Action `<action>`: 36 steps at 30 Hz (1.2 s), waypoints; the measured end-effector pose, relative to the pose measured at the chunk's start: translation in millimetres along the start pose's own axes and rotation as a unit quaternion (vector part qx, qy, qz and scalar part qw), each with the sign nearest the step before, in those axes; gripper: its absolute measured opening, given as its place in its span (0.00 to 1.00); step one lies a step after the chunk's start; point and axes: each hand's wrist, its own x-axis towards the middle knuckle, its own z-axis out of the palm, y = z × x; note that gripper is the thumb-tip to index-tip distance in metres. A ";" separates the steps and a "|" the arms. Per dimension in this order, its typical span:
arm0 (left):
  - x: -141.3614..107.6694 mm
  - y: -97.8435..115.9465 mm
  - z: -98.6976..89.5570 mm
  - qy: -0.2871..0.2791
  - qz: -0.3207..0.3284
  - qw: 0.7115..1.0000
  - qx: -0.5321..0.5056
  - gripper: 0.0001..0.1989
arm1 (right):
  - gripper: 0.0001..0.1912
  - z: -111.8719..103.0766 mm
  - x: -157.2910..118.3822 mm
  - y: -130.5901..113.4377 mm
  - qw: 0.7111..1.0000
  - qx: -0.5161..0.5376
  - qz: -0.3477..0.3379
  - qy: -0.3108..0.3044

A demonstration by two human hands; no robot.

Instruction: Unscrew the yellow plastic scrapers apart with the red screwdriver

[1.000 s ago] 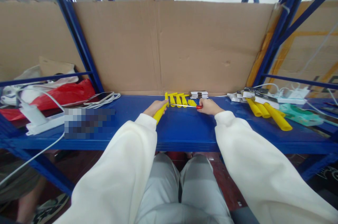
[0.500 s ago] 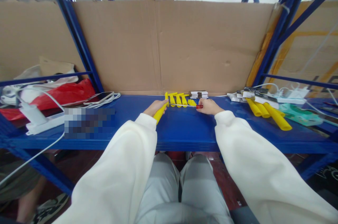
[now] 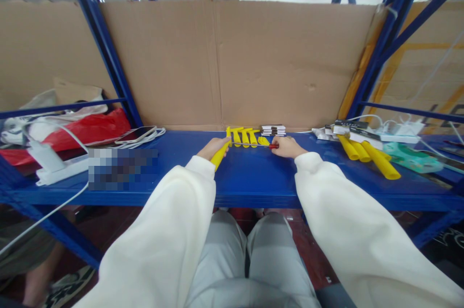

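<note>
My left hand (image 3: 218, 147) is closed around a yellow tapered handle (image 3: 220, 157), its wide end pointing down toward me. In my right hand (image 3: 286, 146) is a screwdriver with a red handle (image 3: 275, 146), the fingers wrapped over its grip. Its long thin metal shaft (image 3: 253, 145) runs level to the left and meets the upper end of the yellow handle; the exact contact at the tip is too small to make out. Just behind the shaft, several similar yellow pieces (image 3: 245, 137) lie in a row on the blue shelf (image 3: 253, 177).
A stack of small black-and-white boxes (image 3: 273, 130) lies behind my right hand. Yellow tubes (image 3: 380, 160), more boxes (image 3: 357, 131) and a green plastic packet (image 3: 413, 157) are at right. A power strip (image 3: 65, 168), phone (image 3: 136, 135) and red bag (image 3: 90, 129) lie left. Cardboard (image 3: 268, 66) closes the back.
Both hands and the yellow handle stay in place. The screwdriver's shaft looks darker than before, and its red handle shows slightly differently at my fingertips.
</note>
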 end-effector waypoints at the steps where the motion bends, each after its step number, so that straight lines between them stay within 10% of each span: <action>1: 1.2 -0.4 -0.2 -0.001 -0.002 1.000 0.002 0.22 | 0.09 -0.7 -0.3 -0.2 1.000 -0.005 0.003 -0.002; 36: 6.3 -2.9 -0.1 0.004 -0.002 1.000 -0.002 0.21 | 0.13 -2.3 -2.4 -6.3 1.000 -0.011 0.019 0.002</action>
